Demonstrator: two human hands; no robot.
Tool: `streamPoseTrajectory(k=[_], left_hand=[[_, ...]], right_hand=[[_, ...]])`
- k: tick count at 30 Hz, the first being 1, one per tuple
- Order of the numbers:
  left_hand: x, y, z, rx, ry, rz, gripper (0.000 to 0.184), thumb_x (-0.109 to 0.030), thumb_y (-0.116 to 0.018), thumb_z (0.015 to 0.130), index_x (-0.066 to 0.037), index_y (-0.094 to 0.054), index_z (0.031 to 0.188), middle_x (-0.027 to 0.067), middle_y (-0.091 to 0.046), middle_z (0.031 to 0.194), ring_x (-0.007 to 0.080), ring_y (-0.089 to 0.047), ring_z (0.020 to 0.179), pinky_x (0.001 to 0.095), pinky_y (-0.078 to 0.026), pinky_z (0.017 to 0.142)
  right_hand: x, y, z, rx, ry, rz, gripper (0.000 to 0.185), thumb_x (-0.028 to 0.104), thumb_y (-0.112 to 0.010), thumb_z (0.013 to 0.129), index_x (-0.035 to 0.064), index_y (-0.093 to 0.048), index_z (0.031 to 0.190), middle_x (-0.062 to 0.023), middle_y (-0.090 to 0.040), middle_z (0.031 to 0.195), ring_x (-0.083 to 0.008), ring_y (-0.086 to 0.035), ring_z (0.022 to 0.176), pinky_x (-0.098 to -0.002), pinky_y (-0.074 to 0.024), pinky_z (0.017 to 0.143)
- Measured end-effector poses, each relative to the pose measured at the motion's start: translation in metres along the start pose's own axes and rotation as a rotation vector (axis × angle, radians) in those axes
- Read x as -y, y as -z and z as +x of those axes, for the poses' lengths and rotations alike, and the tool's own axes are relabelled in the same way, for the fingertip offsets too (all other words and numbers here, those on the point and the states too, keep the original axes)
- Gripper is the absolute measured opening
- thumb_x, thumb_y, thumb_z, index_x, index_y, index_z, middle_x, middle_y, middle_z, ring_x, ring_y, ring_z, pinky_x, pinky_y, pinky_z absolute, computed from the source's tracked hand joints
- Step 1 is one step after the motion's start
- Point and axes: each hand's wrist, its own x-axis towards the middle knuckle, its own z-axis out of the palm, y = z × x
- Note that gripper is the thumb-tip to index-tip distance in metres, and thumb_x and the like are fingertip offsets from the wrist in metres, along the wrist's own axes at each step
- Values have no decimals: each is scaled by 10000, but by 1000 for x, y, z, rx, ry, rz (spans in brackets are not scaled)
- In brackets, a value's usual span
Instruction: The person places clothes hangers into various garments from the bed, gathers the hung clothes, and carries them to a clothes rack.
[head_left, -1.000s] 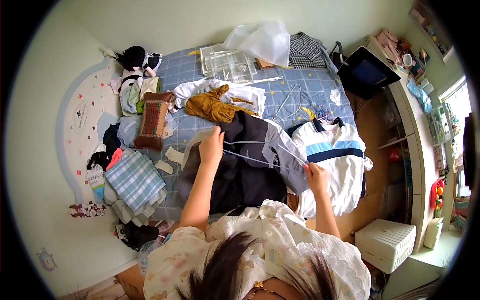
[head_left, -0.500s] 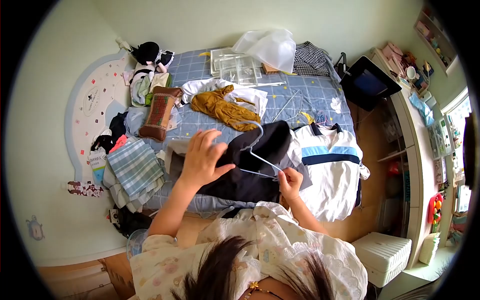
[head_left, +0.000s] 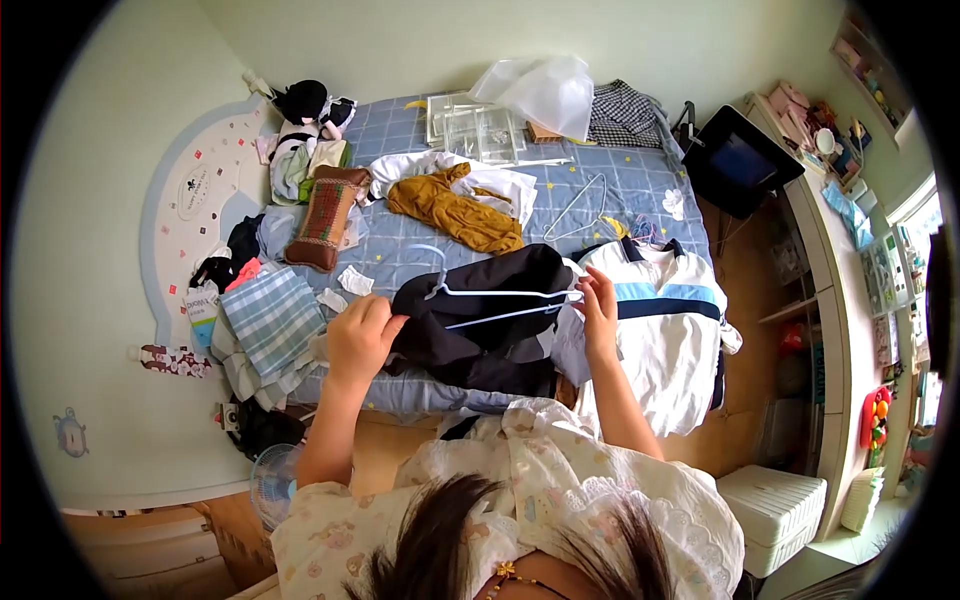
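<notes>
A light-blue hanger (head_left: 500,292) lies across a black garment (head_left: 480,350), its hook pointing up and left. My left hand (head_left: 358,338) is closed on the garment's left edge. At the hanger's right end, my right hand (head_left: 598,308) is closed with thumb and fingers round the hanger; cloth hangs just below it. To the right lies a white shirt (head_left: 655,350) with blue and dark bands. Beyond the black garment are a mustard garment (head_left: 455,207) and a second hanger (head_left: 577,208), both on the bed.
The blue checked bed (head_left: 390,250) also bears a brown pillow (head_left: 328,215), folded plaid cloth (head_left: 270,320), clear plastic frames (head_left: 478,130) and a plastic bag (head_left: 545,95). Right of it stand a monitor (head_left: 742,160) and a white case (head_left: 770,510). A fan (head_left: 273,485) is at lower left.
My left hand, open half a second ago, has closed on the black garment. The hanger has turned flatter, with its hook now farther left. The black garment has been spread and shifted.
</notes>
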Motion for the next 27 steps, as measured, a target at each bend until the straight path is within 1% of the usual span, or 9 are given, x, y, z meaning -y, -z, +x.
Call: streamPoseTrajectory(k=[2, 4, 9, 12, 14, 17, 20, 22, 27], left_hand=[[2, 8, -11, -15, 47, -20, 265, -181, -700, 755, -34, -483, 782, 111, -508, 691, 320, -529, 628, 393, -424, 521], [7, 17, -26, -15, 102, -47, 268, -186, -686, 779, -26, -470, 774, 125, -499, 684, 338, -521, 625, 406, -414, 521], [0, 32, -49, -36, 141, -155, 288, -222, -658, 817, -24, -460, 749, 138, -497, 670, 362, -513, 616, 425, -403, 523], [-5, 37, -62, -68, 116, -244, 306, -248, -660, 819, -32, -462, 730, 135, -497, 658, 359, -510, 608, 422, -399, 517], [-4, 43, -73, -89, 116, -268, 320, -260, -659, 823, -33, -457, 721, 136, -493, 649, 358, -506, 600, 417, -396, 512], [7, 57, -88, -140, 179, -289, 343, -267, -641, 849, -28, -440, 708, 154, -450, 616, 379, -474, 573, 418, -369, 493], [23, 72, -106, -156, 144, -133, 286, -241, -638, 852, -14, -484, 767, 151, -486, 662, 371, -497, 595, 411, -394, 502], [29, 79, -115, -199, 90, -54, 262, -232, -638, 849, -5, -512, 816, 147, -517, 707, 362, -516, 614, 403, -412, 510], [42, 87, -136, -234, -63, 72, 232, -149, -699, 760, -13, -543, 863, 111, -578, 804, 316, -583, 710, 379, -481, 576]], right_hand=[[1, -2, -8, -19, -220, 127, 356, 220, -520, 942, 120, -481, 1281, -47, -545, 1131, -115, -542, 981, -284, -468, 778], [-7, -8, -19, -56, -215, 53, 392, 199, -557, 914, 120, -474, 1288, -42, -543, 1143, -119, -538, 998, -284, -468, 781], [-38, -59, -65, 53, 114, -121, 879, 183, -782, 726, 33, -255, 1413, -149, -391, 1332, -286, -372, 1243, -371, -324, 1027], [-7, -90, -82, -84, 297, -394, 804, 142, -754, 730, -11, -289, 1367, -201, -458, 1267, -306, -433, 1210, -349, -329, 1016], [-10, -87, -79, -186, 189, -578, 531, 61, -662, 760, -42, -446, 1234, -171, -600, 1004, -268, -575, 968, -345, -434, 864], [-9, -67, -70, -167, 250, -389, 323, -28, -536, 777, -39, -558, 1098, -118, -618, 914, -174, -578, 863, -273, -443, 779], [10, -60, -74, -111, 248, -180, 271, -50, -487, 802, -9, -590, 1050, -39, -604, 874, -120, -551, 797, -222, -431, 734], [42, -63, -88, -97, 79, -38, 321, -76, -431, 774, -7, -606, 1034, -76, -621, 934, -143, -582, 838, -231, -450, 767], [93, -77, -120, -91, 92, 49, 316, -75, -402, 764, -16, -609, 995, -98, -627, 962, -160, -591, 878, -237, -457, 805]])
